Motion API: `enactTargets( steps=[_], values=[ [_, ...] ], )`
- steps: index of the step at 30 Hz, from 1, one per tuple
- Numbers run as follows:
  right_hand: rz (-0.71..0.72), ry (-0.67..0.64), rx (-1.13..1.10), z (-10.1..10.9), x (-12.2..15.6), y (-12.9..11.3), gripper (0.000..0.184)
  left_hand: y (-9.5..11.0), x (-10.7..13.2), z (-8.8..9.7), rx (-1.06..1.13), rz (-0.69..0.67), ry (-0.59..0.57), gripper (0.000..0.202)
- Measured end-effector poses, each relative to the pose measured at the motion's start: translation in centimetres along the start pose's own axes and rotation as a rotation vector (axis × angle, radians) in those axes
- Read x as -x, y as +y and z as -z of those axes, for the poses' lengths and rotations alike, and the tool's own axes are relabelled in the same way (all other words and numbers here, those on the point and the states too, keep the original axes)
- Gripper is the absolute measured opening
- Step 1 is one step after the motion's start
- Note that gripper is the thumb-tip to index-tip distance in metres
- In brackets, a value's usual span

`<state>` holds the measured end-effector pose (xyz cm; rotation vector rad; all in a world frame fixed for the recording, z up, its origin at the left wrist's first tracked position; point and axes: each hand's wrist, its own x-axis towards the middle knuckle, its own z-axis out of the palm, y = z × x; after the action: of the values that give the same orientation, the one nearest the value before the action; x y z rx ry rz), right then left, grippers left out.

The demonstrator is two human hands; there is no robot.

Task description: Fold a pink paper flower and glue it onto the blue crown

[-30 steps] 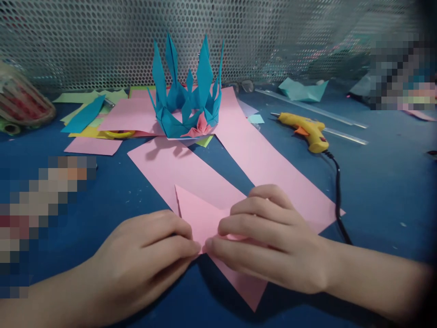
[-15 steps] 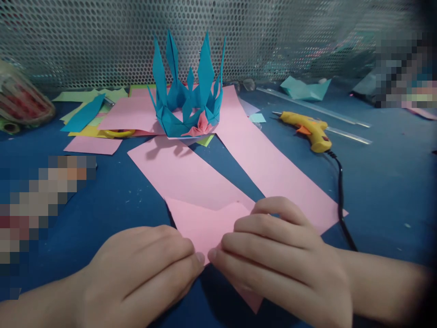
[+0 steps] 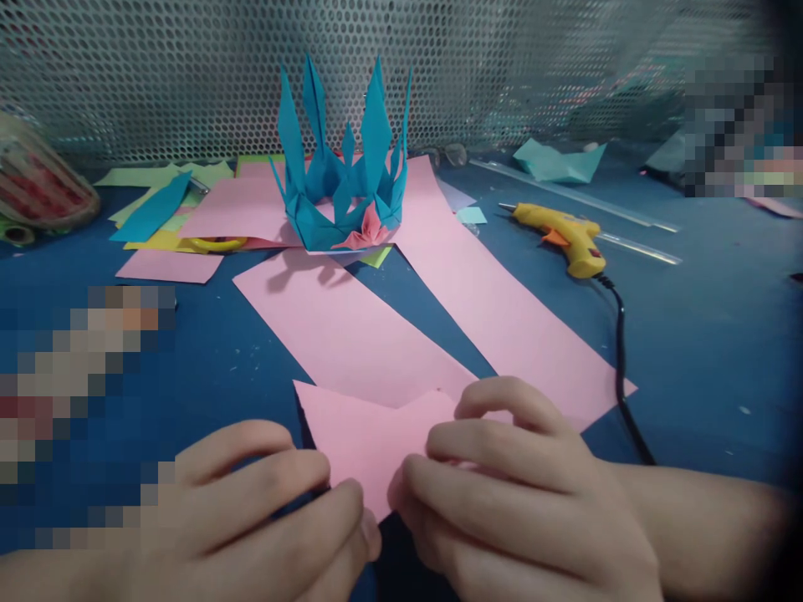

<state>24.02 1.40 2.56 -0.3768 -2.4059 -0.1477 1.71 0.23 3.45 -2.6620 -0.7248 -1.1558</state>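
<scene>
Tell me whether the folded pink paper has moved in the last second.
Yes. The folded pink paper has slid nearer the person and slightly left, judged against the unmoved glue gun.

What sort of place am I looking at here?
Probably a paper-craft worktable: a blue paper crown, loose pink paper strips and a yellow glue gun sit on it, and the left hand and right hand hold a folded pink sheet.

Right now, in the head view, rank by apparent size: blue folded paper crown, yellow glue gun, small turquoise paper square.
1. blue folded paper crown
2. yellow glue gun
3. small turquoise paper square
All sit similarly far back, so the order holds.
</scene>
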Motion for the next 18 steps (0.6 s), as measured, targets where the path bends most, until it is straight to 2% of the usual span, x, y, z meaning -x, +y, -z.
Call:
enactTargets(
  steps=[5, 7, 8, 9, 10, 11, 14, 16, 18],
  values=[
    [-0.057, -0.004, -0.008, 0.3, 0.2, 0.2, 0.023, 0.4, 1.1, -0.1, -0.034, 0.061, 0.015, 0.033],
    [-0.068, -0.031, -0.034, 0.5, 0.0, 0.5, 0.024, 0.7, 1.6, 0.1, -0.056, 0.130, -0.002, 0.033],
    [-0.086, -0.038, -0.038, 0.6, -0.1, 0.7, 0.024, 0.9, 1.7, 0.2, -0.061, 0.091, -0.019, 0.029],
    [-0.095, -0.033, -0.033, 0.7, -0.1, 1.0, 0.024, 1.1, 1.8, 0.3, -0.077, 0.202, -0.029, 0.029],
    [-0.103, -0.016, -0.021, 0.7, -0.2, 1.3, 0.022, 1.2, 1.7, 0.4, -0.049, 0.226, -0.005, 0.028],
    [-0.111, 0.011, -0.004, 0.7, -0.3, 1.6, 0.021, 1.4, 1.6, 0.4, -0.020, 0.279, -0.051, 0.028],
    [-0.141, 0.087, 0.030, 0.8, -0.4, 2.7, 0.022, 1.1, 1.1, 0.4, 0.009, 0.399, 0.110, 0.026],
    [-0.181, 0.100, 0.044, 0.9, -0.4, 3.5, 0.028, 0.2, 1.0, 0.5, 0.047, 0.386, 0.128, 0.024],
    [-0.243, 0.112, 0.050, 1.0, -0.2, 4.3, 0.030, -1.1, 1.2, 0.8, 0.099, 0.273, 0.029, 0.022]
  ],
)
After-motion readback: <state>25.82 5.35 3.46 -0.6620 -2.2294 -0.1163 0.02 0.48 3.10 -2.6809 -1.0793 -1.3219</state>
